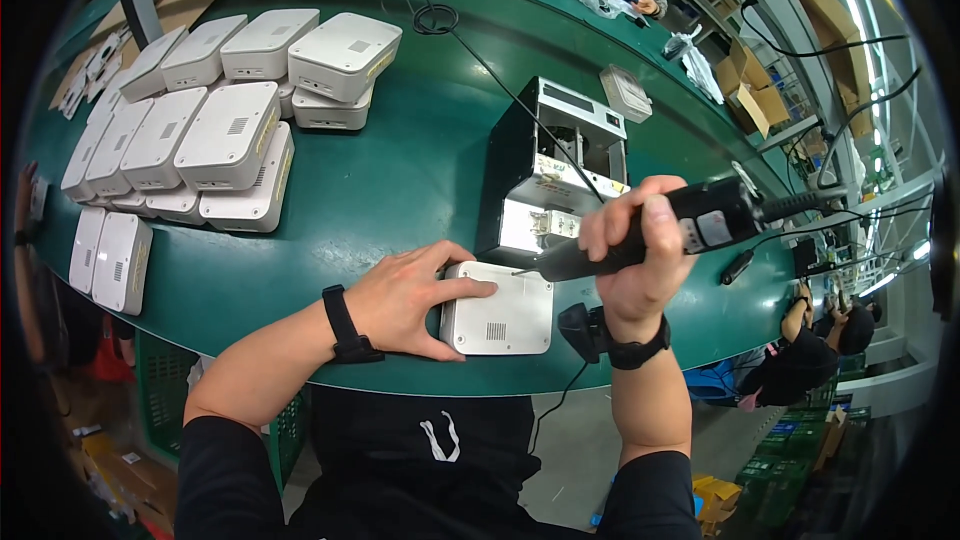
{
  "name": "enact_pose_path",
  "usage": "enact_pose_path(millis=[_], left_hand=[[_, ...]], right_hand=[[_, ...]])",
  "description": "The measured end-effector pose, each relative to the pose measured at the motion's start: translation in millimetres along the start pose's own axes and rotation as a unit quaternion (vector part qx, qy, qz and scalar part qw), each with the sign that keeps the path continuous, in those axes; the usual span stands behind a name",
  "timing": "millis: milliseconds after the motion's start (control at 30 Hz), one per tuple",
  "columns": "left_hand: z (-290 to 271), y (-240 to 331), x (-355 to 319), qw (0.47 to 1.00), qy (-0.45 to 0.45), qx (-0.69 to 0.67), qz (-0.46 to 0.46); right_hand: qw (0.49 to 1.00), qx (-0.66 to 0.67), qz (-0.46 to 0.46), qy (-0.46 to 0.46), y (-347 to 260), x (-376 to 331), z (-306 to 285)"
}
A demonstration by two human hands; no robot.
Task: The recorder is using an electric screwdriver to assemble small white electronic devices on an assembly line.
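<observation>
While the left hand [400, 300] spreads over the left end of a white box [515, 312], thumb and fingers clamped about its side, the right hand [645, 252] is closed around a black electric screwdriver [722, 208]. Its bit points left over the box's top, near the far side; whether the tip touches cannot be told. The box lies flat near the front edge of the green table [370, 195], just before a black-and-silver machine [512, 165], with stacked white units [232, 135] toward the table's far left corner
</observation>
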State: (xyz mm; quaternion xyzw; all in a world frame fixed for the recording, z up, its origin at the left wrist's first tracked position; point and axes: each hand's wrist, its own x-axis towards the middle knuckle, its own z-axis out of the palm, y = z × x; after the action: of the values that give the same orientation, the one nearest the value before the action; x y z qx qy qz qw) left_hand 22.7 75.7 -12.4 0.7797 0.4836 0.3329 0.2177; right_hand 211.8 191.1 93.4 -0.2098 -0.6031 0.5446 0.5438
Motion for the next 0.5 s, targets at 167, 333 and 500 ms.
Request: enact_pose_path(millis=[167,333,500], left_hand=[[0.6,-1.8,0.6,1.0,-0.01,-0.002,-0.005],[-1.3,0.9,-0.4,1.0,-0.013,0.014,-0.003],[-1.9,0.2,1.6,1.0,-0.015,0.009,0.005]], right_hand=[[0.999,-0.019,-0.033,0.022,-19.8,12.6,-16.7],[0.996,-0.054,-0.055,0.037,-12.8,25.8,-15.4],[0.999,-0.049,-0.015,0.008,-21.6,14.9,-3.5]])
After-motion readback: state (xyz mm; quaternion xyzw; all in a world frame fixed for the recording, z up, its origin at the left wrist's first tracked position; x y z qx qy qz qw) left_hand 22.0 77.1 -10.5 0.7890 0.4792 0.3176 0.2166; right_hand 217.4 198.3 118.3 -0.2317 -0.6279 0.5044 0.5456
